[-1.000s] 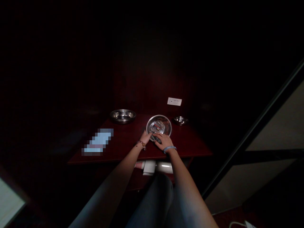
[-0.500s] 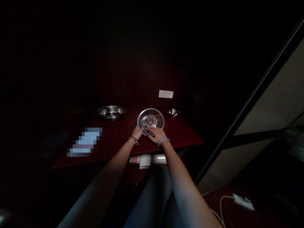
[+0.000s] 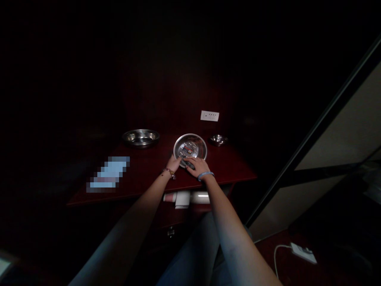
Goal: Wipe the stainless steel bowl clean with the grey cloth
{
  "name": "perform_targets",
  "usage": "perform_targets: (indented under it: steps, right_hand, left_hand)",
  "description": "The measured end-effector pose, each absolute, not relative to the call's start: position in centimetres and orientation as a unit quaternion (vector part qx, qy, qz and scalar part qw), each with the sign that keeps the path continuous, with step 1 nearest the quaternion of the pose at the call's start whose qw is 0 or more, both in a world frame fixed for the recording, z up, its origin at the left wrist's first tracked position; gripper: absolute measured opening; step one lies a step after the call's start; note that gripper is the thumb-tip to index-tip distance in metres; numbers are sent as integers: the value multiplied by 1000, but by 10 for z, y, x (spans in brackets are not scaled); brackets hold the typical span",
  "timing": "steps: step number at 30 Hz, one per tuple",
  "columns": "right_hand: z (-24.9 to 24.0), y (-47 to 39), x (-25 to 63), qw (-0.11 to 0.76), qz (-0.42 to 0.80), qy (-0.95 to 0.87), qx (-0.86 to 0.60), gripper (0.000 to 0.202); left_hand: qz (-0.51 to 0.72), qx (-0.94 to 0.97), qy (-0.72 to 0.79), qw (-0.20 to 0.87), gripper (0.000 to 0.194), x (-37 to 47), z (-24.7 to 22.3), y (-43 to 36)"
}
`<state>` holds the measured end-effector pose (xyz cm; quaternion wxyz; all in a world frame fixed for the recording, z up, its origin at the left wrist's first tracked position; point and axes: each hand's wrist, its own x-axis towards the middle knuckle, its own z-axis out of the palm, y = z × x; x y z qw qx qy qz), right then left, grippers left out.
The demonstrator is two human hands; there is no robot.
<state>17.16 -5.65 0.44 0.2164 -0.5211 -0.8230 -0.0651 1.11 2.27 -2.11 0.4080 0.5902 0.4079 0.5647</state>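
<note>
A shiny stainless-steel bowl point(image 3: 198, 145) with a red and black label on its inner bottom is tilted toward me on the dark red desk. My left hand point(image 3: 174, 162), with a beaded bracelet at the wrist, grips its near left rim, thumb over the edge. Across the near right rim lies my right hand point(image 3: 199, 167), wearing a blue wristband; its bent fingers reach to the inner wall, close to the left thumb. The undersides of both hands are hidden.
A wide steel basin point(image 3: 141, 143) stands back left and a small steel bowl point(image 3: 218, 141) back right on the desk point(image 3: 145, 174). A blurred-out flat item point(image 3: 110, 172) lies left. Paper cups point(image 3: 200, 197) sit on the shelf below. A power strip point(image 3: 303, 253) lies on the floor.
The view has shifted slightly, so the desk items sit a little higher. Both hands keep the same place on the bowl.
</note>
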Motion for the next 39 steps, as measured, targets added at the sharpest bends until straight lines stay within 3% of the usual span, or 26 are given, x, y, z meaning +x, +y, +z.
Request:
perform_targets:
  steps: [9, 18, 25, 39]
  right_hand:
    - [5, -63, 174, 227, -84, -804, -543, 40]
    - [0, -61, 178, 242, -116, -770, -579, 50]
    - [2, -62, 180, 248, -115, -762, -587, 38]
    - [8, -67, 176, 209, -107, -750, -618, 37]
  left_hand:
    - [578, 572, 443, 377, 32, 15, -25, 24]
    - [567, 578, 456, 370, 38, 17, -21, 17]
    - [562, 581, 456, 374, 39, 17, -17, 15]
    - [573, 576, 445, 377, 37, 17, -18, 16]
